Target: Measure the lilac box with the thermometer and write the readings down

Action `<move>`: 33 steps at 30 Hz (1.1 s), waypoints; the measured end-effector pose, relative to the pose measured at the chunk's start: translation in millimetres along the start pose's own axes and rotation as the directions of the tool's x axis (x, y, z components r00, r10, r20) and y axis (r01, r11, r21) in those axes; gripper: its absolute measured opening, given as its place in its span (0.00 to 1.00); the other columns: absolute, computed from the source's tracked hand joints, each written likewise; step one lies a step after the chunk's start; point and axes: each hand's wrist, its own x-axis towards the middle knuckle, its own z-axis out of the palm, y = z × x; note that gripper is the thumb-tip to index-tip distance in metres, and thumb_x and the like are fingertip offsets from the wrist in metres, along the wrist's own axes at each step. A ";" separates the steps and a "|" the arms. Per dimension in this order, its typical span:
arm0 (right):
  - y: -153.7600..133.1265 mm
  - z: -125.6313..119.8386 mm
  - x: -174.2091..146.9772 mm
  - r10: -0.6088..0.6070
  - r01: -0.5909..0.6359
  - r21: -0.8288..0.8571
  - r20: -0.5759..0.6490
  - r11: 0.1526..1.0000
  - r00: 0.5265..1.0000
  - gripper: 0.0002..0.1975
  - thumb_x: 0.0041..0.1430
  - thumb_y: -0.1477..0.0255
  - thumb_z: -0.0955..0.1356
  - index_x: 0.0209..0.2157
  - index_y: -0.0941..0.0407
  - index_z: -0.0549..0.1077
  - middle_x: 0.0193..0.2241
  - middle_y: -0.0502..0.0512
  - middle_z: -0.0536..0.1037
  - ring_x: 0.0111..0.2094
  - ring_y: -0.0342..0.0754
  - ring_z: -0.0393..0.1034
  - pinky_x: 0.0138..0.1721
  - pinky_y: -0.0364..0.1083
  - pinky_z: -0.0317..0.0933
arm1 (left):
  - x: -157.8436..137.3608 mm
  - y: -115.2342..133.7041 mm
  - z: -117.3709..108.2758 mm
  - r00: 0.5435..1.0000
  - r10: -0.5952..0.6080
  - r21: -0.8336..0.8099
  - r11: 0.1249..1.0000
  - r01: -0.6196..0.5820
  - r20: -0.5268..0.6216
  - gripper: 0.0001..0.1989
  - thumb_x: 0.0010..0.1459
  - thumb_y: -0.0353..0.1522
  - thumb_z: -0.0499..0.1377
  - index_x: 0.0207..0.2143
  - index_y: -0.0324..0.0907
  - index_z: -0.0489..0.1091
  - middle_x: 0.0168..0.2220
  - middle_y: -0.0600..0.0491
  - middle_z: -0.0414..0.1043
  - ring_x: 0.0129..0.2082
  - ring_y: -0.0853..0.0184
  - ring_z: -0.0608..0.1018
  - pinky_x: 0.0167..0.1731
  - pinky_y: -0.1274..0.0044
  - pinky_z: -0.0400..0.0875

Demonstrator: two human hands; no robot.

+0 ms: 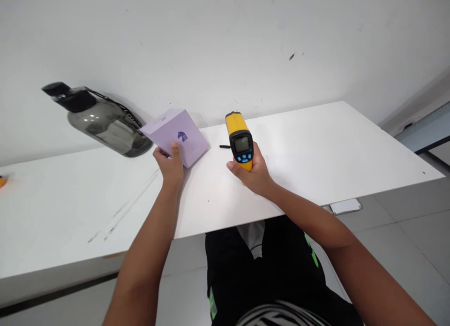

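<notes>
My right hand (256,175) is wrapped round the handle of a yellow and black infrared thermometer (239,129). Its small grey screen and blue buttons face me, and its nose points toward the wall. My left hand (170,165) grips a light purple box (190,138) by its near left edge, thumb on the face beside a dark blue horse-head mark. The box is tilted on the white table, between the thermometer and a bottle. Whether it rests fully on the surface I cannot tell.
A large grey see-through water bottle (108,124) with a black lid and strap stands behind the box, by the wall. A short black object (225,147) lies between box and thermometer. An orange thing (3,181) shows at the left edge. The white table (333,152) ends just before my legs.
</notes>
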 end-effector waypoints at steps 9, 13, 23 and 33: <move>-0.7 -0.3 -0.1 -0.001 0.002 -0.024 0.012 1.000 1.000 0.28 0.54 0.62 0.73 0.52 0.50 0.60 0.32 0.47 0.68 0.29 0.42 0.63 0.29 0.44 0.62 | -2.1 2.5 -0.4 1.000 0.023 0.007 1.000 -0.023 0.008 0.26 0.55 0.49 0.62 0.45 0.42 0.60 0.45 0.50 0.63 0.45 0.66 0.70 0.54 0.66 0.65; -1.3 -2.1 0.8 0.026 -0.020 -0.159 0.040 0.987 0.999 0.30 0.55 0.59 0.71 0.55 0.50 0.59 0.36 0.50 0.72 0.31 0.44 0.66 0.31 0.46 0.64 | -1.3 -0.6 -0.4 1.000 0.023 0.001 1.000 -0.023 0.018 0.29 0.54 0.50 0.62 0.47 0.41 0.59 0.47 0.47 0.63 0.47 0.63 0.70 0.55 0.65 0.65; 12.5 -2.3 8.7 0.212 0.306 -0.879 0.399 0.365 0.892 0.32 0.58 0.64 0.70 0.61 0.57 0.64 0.44 0.63 0.79 0.42 0.57 0.73 0.44 0.53 0.57 | -1.5 -5.4 -1.6 0.997 0.032 0.011 0.999 -0.033 0.063 0.30 0.52 0.48 0.65 0.49 0.44 0.59 0.51 0.44 0.64 0.51 0.62 0.71 0.56 0.65 0.66; 16.8 11.2 8.9 0.171 0.377 -0.883 0.432 0.279 0.886 0.30 0.63 0.49 0.63 0.60 0.52 0.67 0.51 0.62 0.75 0.49 0.56 0.68 0.49 0.53 0.53 | -2.0 0.9 -0.9 0.997 0.010 -0.009 1.000 -0.009 0.081 0.34 0.47 0.46 0.68 0.51 0.43 0.59 0.53 0.41 0.63 0.52 0.57 0.71 0.55 0.61 0.67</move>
